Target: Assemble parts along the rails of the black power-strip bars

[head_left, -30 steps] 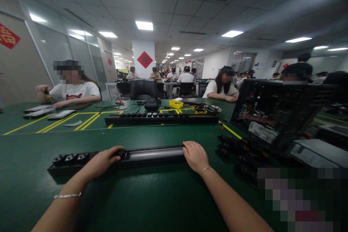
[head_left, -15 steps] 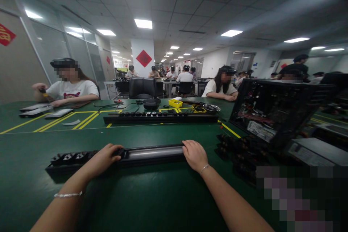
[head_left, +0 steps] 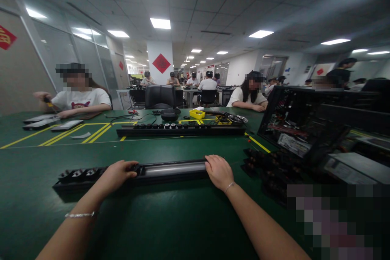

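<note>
A long black power strip (head_left: 170, 170) lies across the green table (head_left: 170, 219) in front of me, with several sockets showing at its left end. My left hand (head_left: 117, 175) is closed over the strip near those sockets. My right hand (head_left: 219, 171) grips its right end, fingers curled over the top edge. Both wrists wear thin bracelets.
A second black power strip (head_left: 181, 131) lies farther back. A yellow box (head_left: 197, 114) and small parts sit behind it. An open black computer case (head_left: 307, 124) stands at right, with black parts (head_left: 268, 166) beside it. Other people sit working at left and back.
My hands and the strip have stayed put. The view has tilted slightly, nothing else differs.
</note>
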{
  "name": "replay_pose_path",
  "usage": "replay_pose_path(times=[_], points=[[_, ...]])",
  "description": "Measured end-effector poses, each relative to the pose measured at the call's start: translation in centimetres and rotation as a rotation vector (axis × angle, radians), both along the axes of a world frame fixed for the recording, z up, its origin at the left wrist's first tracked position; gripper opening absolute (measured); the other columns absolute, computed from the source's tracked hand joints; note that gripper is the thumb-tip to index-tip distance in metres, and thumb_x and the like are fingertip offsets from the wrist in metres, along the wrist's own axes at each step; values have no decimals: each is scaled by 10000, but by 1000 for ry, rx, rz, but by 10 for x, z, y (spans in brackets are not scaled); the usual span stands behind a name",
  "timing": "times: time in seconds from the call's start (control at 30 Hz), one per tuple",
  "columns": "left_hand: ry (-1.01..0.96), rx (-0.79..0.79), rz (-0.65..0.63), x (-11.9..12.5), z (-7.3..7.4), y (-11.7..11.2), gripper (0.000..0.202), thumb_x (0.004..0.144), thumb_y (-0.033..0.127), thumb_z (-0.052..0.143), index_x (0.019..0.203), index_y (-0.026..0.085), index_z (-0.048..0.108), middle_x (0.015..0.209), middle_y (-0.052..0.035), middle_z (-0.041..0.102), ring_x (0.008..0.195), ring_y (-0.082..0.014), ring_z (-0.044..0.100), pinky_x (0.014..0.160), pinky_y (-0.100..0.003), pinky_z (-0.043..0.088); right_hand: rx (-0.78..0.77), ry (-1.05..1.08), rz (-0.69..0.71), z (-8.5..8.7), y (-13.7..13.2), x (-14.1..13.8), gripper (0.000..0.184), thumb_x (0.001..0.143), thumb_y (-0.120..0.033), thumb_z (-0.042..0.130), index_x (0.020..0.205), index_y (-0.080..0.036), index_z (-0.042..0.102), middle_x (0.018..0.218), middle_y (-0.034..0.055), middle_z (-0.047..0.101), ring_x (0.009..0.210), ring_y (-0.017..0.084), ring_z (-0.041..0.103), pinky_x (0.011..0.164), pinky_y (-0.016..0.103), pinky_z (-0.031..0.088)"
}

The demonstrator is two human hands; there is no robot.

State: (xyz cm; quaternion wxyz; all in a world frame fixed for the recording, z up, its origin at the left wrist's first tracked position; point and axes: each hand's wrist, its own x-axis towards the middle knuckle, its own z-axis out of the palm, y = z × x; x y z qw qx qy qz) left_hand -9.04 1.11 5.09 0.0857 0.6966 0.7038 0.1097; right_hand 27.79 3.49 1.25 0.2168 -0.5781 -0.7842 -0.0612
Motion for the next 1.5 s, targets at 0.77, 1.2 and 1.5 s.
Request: replay_pose_path(times=[0.77, 1.2, 1.5], points=[[-55, -22, 19, 9, 2, -1, 492, 682, 413, 521, 1146, 264, 581, 1060, -47, 662, 959, -223, 601, 812, -291, 437, 5, -18, -10, 0, 0, 1, 426, 889, -337, 259, 1163, -193, 551, 1158, 62, 582, 1104, 177, 470, 965, 324, 298], [-60, -31, -4, 8, -3, 3, 509, 691, 417, 508, 1165, 243, 569, 1082, -55, 654, 986, -226, 592, 833, -291, 427, 14, -25, -6, 0, 0, 0, 420, 890, -334, 264, 1161, -192, 552, 1157, 62, 585, 1102, 172, 474, 967, 318, 296], [-58, -33, -1, 13, 0, 0, 482, 696, 428, 514, 1153, 285, 572, 1062, -34, 663, 958, -215, 600, 793, -275, 433, 8, 2, -3, -1, 0, 0, 426, 889, -335, 262, 1162, -188, 555, 1158, 57, 586, 1103, 182, 475, 977, 326, 293]])
